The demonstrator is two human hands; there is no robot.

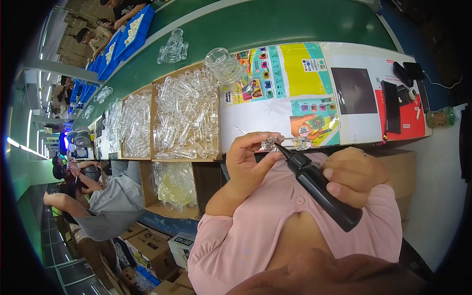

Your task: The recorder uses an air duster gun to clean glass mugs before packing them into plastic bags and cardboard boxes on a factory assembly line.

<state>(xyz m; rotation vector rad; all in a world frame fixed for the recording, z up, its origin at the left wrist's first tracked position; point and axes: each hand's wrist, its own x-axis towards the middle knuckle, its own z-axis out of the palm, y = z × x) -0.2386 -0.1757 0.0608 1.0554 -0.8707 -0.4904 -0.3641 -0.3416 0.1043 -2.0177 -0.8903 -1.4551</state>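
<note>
Between the fingertips of my left hand [247,158] is a small clear plastic part [271,143], with a clear stem reaching to the right. My right hand [350,173] is wrapped round a black squeeze bottle [328,199], which tilts with its base toward my chest. Its thin pointed nozzle [284,150] meets the clear part close to my left thumb; whether any liquid comes out is too small to tell. Left of my hands, a cardboard tray [219,125] holds many clear plastic tube-like pieces [184,118].
A second tray of clear pieces [135,127] adjoins on the left. Larger clear pieces [225,69] stand beyond the tray, on printed sheets [305,69]. A phone [391,105] lies right, near a jar [441,118]. Below the trays is an open carton [192,212] with plastic bags. Co-workers [110,201] sit left.
</note>
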